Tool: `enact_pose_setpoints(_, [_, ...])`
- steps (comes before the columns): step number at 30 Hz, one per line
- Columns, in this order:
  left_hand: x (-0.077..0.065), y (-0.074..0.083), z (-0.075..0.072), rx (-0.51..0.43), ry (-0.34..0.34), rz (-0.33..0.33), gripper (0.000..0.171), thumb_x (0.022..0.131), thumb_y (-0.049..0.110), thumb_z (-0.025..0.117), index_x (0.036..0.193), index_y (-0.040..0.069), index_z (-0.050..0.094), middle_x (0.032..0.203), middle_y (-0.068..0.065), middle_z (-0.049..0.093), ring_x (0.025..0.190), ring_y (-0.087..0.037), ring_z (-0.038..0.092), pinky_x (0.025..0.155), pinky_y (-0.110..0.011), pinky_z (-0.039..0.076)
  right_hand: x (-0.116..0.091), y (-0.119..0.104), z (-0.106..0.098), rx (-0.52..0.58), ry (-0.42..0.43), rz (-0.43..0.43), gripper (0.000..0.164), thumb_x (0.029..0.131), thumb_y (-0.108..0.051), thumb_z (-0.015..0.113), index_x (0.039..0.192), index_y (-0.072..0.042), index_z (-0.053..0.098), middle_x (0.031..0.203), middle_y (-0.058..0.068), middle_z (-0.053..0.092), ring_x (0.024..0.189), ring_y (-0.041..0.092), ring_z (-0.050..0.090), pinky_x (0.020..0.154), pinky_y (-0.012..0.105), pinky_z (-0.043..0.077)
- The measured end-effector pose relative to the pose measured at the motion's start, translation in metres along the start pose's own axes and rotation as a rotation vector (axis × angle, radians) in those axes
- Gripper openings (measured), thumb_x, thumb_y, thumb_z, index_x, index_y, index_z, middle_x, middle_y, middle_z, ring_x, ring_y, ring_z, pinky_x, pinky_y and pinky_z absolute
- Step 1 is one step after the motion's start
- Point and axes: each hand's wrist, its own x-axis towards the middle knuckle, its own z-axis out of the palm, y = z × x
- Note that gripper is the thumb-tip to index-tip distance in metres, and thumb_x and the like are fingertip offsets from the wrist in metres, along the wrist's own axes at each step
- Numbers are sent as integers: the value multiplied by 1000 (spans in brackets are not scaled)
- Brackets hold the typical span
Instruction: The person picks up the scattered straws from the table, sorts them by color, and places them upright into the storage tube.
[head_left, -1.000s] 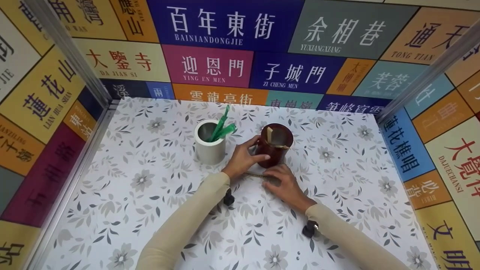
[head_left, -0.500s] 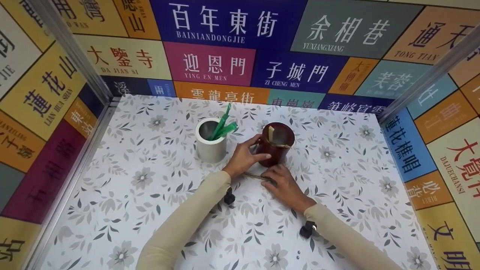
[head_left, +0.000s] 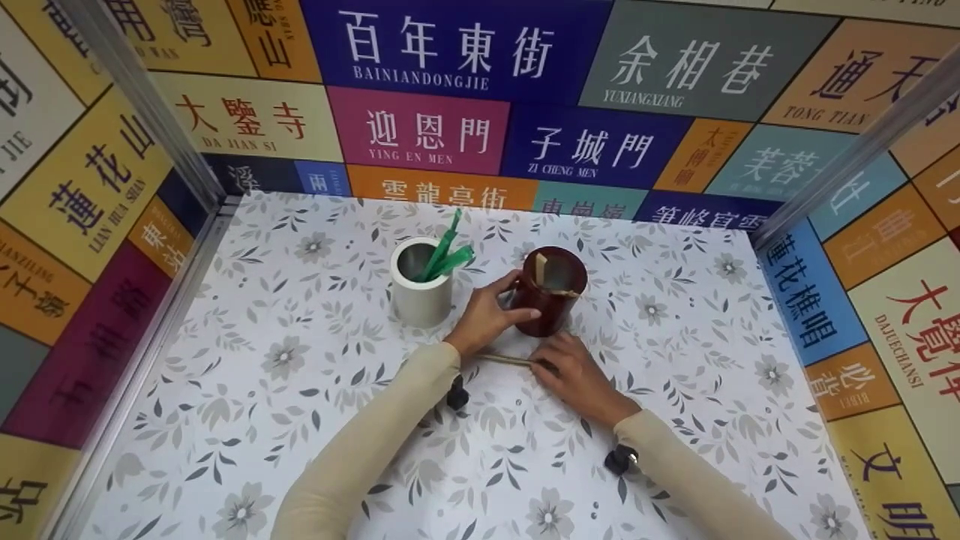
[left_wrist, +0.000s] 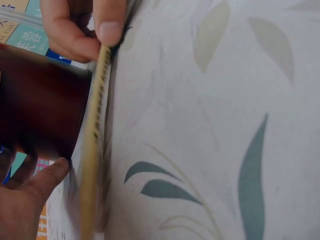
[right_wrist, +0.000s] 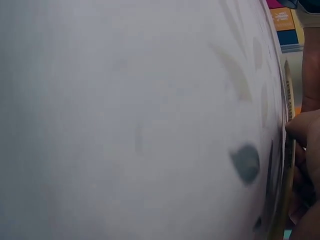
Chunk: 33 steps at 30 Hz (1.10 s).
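Note:
A dark red cup (head_left: 546,309) stands on the table with two pale wooden pieces showing at its mouth. My left hand (head_left: 484,315) grips its left side, thumb in front and fingers behind. Just in front of the cup, a thin bamboo stick (head_left: 507,360) lies low along the tabletop, with dark marks down its length in the left wrist view. My right hand (head_left: 576,376) pinches the stick's right end between thumb and fingers. In the right wrist view, the stick (right_wrist: 289,102) runs beside the thumb, and the fingertips are partly hidden.
Left of the red cup stands a white cup (head_left: 422,306) holding green strips (head_left: 450,259). A flower-patterned cloth (head_left: 285,360) covers the table. Panels with printed street names (head_left: 420,131) enclose the back and both sides.
My right hand's fingers have drawn together on the stick. The hand and stick have shifted slightly toward the front. My left hand keeps its grip on the red cup.

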Motion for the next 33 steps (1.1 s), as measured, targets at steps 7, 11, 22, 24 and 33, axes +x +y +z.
enact_pose_setpoints(7, [2,-3,-1,-11,5,25,81,92,35,94,162,19,58,157,-2,64,148,-18,56,125,-46,45,-10,1,-22,4,28,-63,18,91,1,84,104,-8,77,106,0,72,101,22,61,90,38,48])
enact_pose_setpoints(11, [1,-3,-2,-19,1,5,83,92,36,93,164,19,55,160,-1,61,150,-17,54,126,-47,43,-14,2,-35,0,59,-110,18,88,4,81,100,-7,75,100,0,70,94,21,60,86,34,46])
enact_pose_setpoints(22, [0,-1,0,-8,9,-23,88,91,37,94,166,17,52,163,-2,58,153,-17,51,129,-44,39,-24,6,-76,22,173,-110,20,84,11,77,95,-7,75,97,2,71,94,22,61,88,30,47])
enact_pose_setpoints(24, [0,-1,0,-4,8,-22,86,91,37,93,165,18,53,162,-1,59,153,-17,51,129,-43,39,-25,7,-84,29,191,-90,21,86,11,77,96,-7,76,98,3,71,94,23,61,89,29,48])
enact_pose_setpoints(33, [-1,0,1,-26,-6,-10,82,93,35,92,164,20,55,161,3,59,152,-16,52,127,-45,42,-21,11,-109,86,282,58,31,83,21,79,99,-5,77,96,11,71,94,29,61,95,22,48])
